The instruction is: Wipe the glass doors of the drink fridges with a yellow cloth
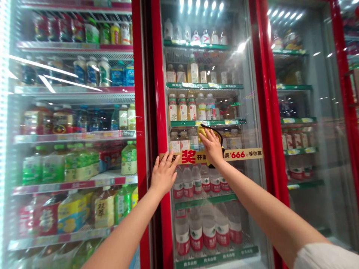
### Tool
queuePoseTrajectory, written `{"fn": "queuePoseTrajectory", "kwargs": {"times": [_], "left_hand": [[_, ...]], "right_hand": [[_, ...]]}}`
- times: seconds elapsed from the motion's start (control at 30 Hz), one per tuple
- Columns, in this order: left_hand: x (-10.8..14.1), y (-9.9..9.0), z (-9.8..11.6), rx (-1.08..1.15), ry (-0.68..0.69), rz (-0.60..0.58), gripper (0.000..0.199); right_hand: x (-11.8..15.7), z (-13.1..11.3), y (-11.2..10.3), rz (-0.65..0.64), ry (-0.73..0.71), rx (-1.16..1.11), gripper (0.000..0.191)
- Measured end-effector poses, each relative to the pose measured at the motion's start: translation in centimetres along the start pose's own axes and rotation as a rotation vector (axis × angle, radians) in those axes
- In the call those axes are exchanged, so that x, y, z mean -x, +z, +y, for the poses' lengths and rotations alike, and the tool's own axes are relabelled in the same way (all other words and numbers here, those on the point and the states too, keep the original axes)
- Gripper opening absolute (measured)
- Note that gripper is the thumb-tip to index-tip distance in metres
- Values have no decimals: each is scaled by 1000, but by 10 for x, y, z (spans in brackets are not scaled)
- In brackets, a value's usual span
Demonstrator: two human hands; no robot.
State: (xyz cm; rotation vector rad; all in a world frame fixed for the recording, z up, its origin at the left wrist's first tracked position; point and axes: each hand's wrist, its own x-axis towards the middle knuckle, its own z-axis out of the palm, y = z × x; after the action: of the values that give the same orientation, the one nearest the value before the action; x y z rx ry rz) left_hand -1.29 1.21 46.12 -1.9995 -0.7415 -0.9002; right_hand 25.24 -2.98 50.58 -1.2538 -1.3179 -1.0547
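The right hand point(212, 145), right of the frame's centre, has its fingers extended and slightly apart, pressing a yellow cloth point(202, 130) with black edging against a glass door point(254, 112). The left hand point(165, 172), just left of centre, lies flat with fingers a little apart, touching the left end of a tan banner strip point(254, 153) and the door's red frame point(161, 93). The strip, printed with red and black characters and "666", crosses the middle of the door. Behind the glass, bottles with red-and-white labels point(196, 239) fill the lower centre; paler bottles point(182, 108) stand above. Colourful drinks point(75, 164) line shelves across the left, and another cooler point(298, 151) stands at right. A white sleeve point(322, 256) shows at lower right.
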Motion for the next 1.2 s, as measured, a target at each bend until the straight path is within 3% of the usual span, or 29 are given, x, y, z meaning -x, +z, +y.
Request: {"fn": "queuePoseTrajectory", "kwargs": {"times": [0.07,0.17,0.27,0.33,0.43,0.57,0.67,0.8,1.0,1.07,1.2], "left_hand": [[4,0,-4,1,-13,5,77],[11,3,-7,8,0,9,80],[17,4,-10,10,7,2,79],[20,3,-13,9,23,-2,79],[23,0,-19,8,47,-11,80],[25,0,-23,10,52,-17,74],[29,3,-20,15,39,-25,58],[34,5,-18,21,25,-36,48],[37,8,-23,21,55,-27,34],[37,10,-22,19,46,-16,31],[37,12,-18,26,19,-18,32]], "right_hand": [[-13,-28,11,0,29,2,49],[-5,-57,19,-102,-110,5,50],[21,-53,8,-250,-309,7,52],[29,-42,-1,-287,-335,13,53],[16,-43,-2,-213,-204,21,54],[-9,-82,19,-149,-112,7,55],[-6,-105,30,-224,-245,-25,53],[-7,-110,27,-335,-465,-42,57],[-58,-132,27,-227,-326,23,53],[-59,-137,31,-218,-349,28,49],[-40,-132,32,-299,-538,20,41]]}}
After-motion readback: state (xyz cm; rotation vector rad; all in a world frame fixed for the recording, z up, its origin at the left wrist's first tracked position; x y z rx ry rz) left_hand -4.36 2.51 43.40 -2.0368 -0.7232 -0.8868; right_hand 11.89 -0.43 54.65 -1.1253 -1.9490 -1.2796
